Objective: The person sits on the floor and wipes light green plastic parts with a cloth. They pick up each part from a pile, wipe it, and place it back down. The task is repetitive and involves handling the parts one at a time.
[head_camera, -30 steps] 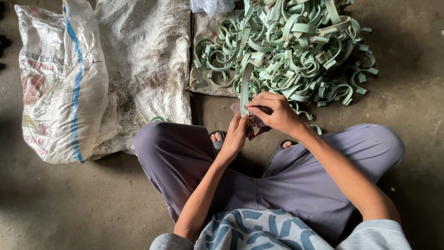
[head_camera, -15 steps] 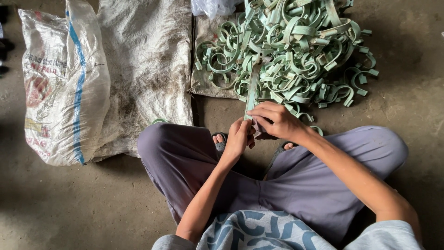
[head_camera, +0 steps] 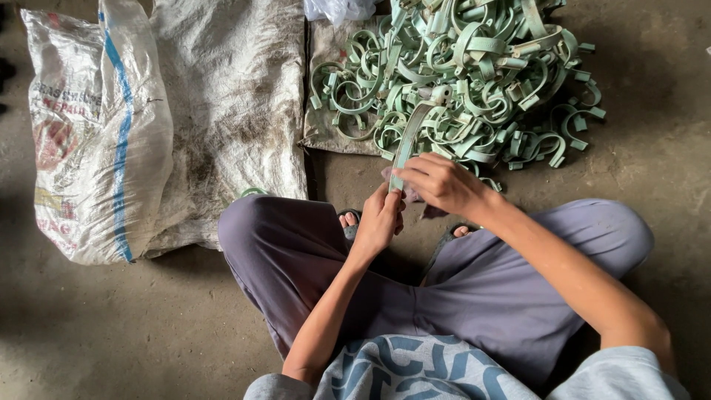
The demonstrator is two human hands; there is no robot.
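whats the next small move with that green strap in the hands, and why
Probably keep wiping up the green strap: both the left hand and right hand pinch its lower end with a cloth, while its upper length leans bare toward the pile of clamps.

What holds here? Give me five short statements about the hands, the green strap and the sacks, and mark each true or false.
1. Both hands, left hand and right hand, grip one pale green flat metal strap. True.
2. The heap of pale green curved metal clamps lies behind the person. False: it lies in front.
3. The white woven plastic sack with a blue stripe lies on the left. True.
4. The person stands. False: sits cross-legged.
5. The floor is tiled. False: bare grey concrete floor.
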